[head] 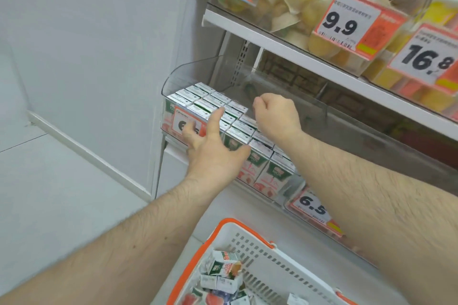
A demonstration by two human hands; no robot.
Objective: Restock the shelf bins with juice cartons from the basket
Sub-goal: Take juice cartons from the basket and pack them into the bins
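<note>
juice cartons (213, 104) fill the front of the shelf bin (188, 74); more remain in basket (260, 252). left hand (213, 151) flat, fingers straight; right hand (277, 116) curled, contents indeterminable.

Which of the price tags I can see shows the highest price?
The white-and-orange price tag reading 16.8, at the right edge on the upper shelf. The others there read 9.9, and the tag on the lower clear plastic bin reads 6.5.
</note>
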